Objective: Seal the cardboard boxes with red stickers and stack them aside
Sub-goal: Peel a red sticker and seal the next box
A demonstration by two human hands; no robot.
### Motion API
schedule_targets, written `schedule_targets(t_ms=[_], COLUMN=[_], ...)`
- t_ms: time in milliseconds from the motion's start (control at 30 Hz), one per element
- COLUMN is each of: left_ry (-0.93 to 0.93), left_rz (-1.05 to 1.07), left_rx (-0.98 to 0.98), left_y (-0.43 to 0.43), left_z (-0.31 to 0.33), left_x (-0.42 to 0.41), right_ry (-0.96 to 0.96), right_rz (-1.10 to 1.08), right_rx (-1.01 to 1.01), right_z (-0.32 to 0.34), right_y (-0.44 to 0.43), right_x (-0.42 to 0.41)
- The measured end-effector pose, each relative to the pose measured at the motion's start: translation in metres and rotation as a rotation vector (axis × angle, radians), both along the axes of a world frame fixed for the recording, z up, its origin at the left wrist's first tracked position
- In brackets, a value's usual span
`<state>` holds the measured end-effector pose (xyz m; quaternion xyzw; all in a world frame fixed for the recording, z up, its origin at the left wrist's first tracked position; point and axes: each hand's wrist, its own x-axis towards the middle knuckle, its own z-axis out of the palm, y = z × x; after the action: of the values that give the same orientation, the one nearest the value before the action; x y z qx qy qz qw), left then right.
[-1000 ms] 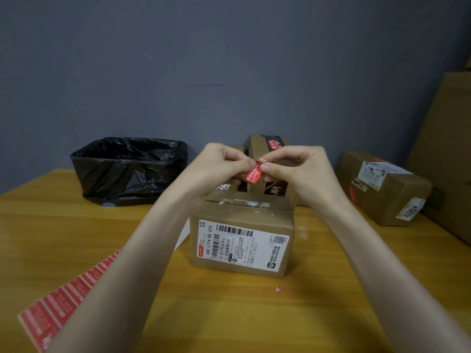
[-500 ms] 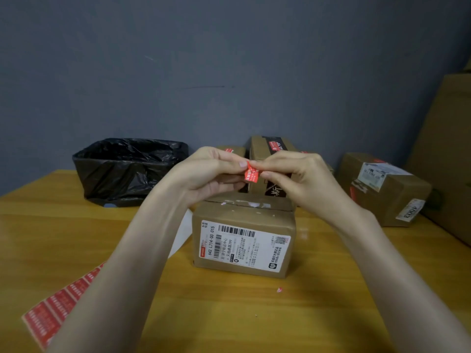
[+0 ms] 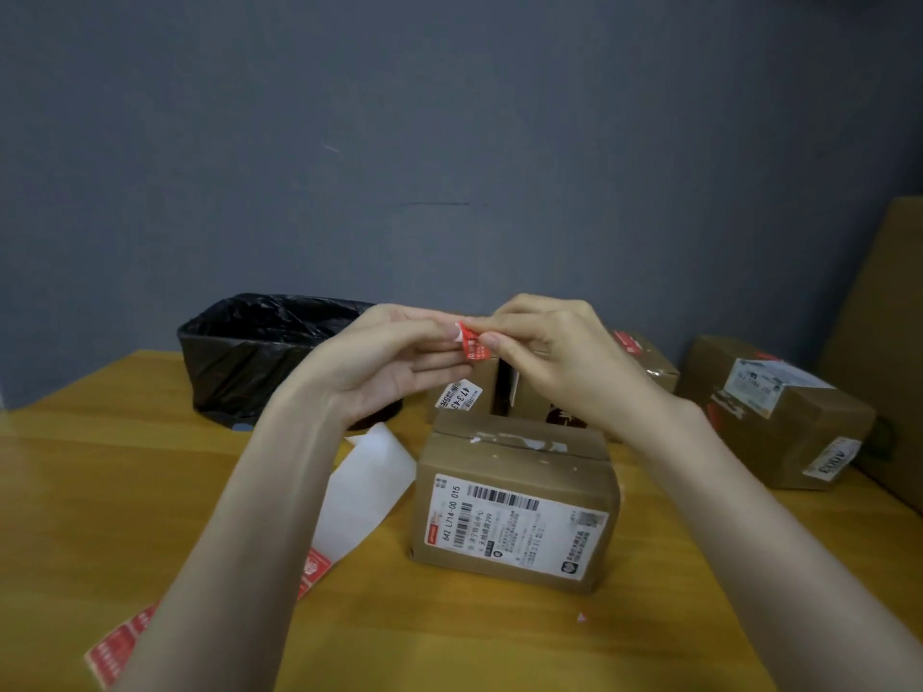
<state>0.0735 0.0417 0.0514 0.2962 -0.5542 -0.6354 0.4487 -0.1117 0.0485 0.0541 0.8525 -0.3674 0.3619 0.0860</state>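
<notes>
Four cardboard boxes (image 3: 514,501) stand on the table (image 3: 125,491); left hand (image 3: 394,362) and right hand (image 3: 559,352) together pinch one red sticker (image 3: 472,343).

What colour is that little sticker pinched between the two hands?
The sticker is red with a white edge, seen best in the head view.

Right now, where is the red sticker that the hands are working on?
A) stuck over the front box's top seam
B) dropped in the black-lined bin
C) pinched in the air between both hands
C: the red sticker is pinched between the left hand and the right hand, held up clear of the front box.
</notes>
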Motion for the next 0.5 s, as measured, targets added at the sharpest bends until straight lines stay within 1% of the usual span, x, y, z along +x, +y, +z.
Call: schedule_targets(t_ms=[67, 133, 233, 333, 500], left_ry=[-0.050, -0.109, -0.277, -0.473, -0.678], left_rz=[0.092, 0.203, 0.388, 0.556, 0.786], left_rx=[-0.022, -0.044, -0.087, -0.193, -0.396], left_y=[-0.005, -0.012, -0.023, -0.037, -0.061], left_z=[0.004, 0.007, 0.008, 0.007, 0.005], left_x=[0.008, 0.018, 0.032, 0.048, 0.074], right_ry=[-0.016, -0.073, -0.148, -0.232, -0.325], right_rz=[0.027, 0.052, 0.061, 0.054, -0.022], right_rx=[0.055, 0.173, 0.354, 0.407, 0.503], right_z=[0.004, 0.009, 0.013, 0.009, -0.003], right_y=[-0.007, -0.013, -0.027, -0.044, -0.079], right_x=[0.013, 0.027, 0.047, 0.067, 0.099])
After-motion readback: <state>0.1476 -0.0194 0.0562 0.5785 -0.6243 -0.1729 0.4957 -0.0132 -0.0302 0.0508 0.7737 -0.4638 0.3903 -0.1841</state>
